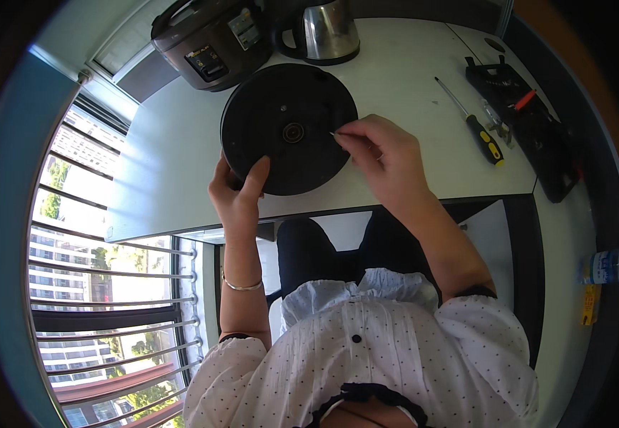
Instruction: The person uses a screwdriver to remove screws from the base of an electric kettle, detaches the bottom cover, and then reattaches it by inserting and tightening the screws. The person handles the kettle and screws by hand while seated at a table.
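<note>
A round black disc-shaped base (259, 107) is tilted up over the front part of the white table. Around its centre is a small brass-coloured ring (293, 133), with a little bright spot like a screw head above it. My left hand (237, 187) grips the disc's lower left rim, thumb on the face and fingers behind. Beside the right rim, my right hand (384, 153) is closed in a pinch. A small shiny metal piece (333, 133) sticks out between thumb and forefinger, too small to name surely.
Behind the disc stand a dark rice cooker (213, 46) and a steel kettle (324, 32). To the right lie a yellow-and-black screwdriver (482, 135), some small metal parts (496, 123) and a black tool holder (530, 118). A plastic bottle (607, 267) lies far right. Barred windows line the left.
</note>
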`<state>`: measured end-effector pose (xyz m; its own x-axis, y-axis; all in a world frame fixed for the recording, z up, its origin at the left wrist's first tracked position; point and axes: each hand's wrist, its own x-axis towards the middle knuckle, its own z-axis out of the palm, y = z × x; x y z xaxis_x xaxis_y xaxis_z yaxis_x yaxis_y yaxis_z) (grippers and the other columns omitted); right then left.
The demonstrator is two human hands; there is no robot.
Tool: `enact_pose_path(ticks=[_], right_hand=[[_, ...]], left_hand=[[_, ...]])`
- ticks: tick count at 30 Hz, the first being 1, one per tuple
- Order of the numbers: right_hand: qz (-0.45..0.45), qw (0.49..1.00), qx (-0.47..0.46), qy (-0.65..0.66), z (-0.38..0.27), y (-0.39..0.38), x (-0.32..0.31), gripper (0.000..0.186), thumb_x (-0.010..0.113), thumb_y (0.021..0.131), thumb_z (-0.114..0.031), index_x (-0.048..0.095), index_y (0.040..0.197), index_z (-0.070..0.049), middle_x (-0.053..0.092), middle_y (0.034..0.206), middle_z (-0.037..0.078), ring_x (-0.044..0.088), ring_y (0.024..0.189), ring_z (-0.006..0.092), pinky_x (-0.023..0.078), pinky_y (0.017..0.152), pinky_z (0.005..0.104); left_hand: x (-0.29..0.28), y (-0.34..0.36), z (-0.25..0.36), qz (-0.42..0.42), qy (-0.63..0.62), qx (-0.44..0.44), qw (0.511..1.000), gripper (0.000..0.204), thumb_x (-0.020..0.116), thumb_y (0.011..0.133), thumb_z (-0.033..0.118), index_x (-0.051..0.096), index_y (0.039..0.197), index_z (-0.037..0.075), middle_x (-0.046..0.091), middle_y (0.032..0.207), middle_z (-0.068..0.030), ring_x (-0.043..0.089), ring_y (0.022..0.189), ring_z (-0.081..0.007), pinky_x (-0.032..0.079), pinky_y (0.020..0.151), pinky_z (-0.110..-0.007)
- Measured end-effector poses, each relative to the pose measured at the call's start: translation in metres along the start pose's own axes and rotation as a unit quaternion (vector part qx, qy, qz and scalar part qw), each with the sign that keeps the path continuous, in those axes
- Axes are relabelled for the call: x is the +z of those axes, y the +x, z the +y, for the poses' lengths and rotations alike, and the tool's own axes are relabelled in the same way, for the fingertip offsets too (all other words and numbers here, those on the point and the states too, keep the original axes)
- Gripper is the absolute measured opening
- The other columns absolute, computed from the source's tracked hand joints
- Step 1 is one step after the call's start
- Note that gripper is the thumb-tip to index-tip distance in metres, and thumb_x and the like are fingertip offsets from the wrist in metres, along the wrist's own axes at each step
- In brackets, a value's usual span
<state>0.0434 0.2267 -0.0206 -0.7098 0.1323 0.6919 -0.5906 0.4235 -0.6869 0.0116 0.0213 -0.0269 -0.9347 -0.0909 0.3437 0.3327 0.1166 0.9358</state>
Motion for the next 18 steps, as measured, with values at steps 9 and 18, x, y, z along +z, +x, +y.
enact_pose_path(ticks=[9, 18], right_hand=[[0.0, 0.984, -0.088, -0.152, 0.0, 0.007, 0.005, 0.005, 0.067, 0.079, -0.007, 0.063, 0.082, -0.004, 0.06, 0.075, 0.008, 0.06, 0.064, 0.0268, 0.048, 0.057, 0.034], [-0.024, 0.962, -0.116, -0.246, -0.007, 0.012, 0.008, 0.005, 0.066, 0.081, -0.01, 0.063, 0.08, -0.006, 0.059, 0.075, 0.007, 0.061, 0.063, 0.0256, 0.049, 0.055, 0.0337]], left_hand=[[-0.004, -0.002, -0.006, -0.018, 0.021, 0.004, 1.0, 0.052, 0.074, 0.071, 0.022, 0.059, 0.112, -0.006, 0.057, 0.064, -0.0002, 0.048, 0.052, -0.0049, 0.037, 0.048, -0.017], [-0.002, -0.006, -0.002, -0.017, 0.012, -0.003, 1.0, 0.076, 0.074, 0.069, 0.019, 0.043, 0.133, -0.008, 0.065, 0.092, -0.0111, 0.059, 0.07, -0.0104, 0.049, 0.066, -0.022]])
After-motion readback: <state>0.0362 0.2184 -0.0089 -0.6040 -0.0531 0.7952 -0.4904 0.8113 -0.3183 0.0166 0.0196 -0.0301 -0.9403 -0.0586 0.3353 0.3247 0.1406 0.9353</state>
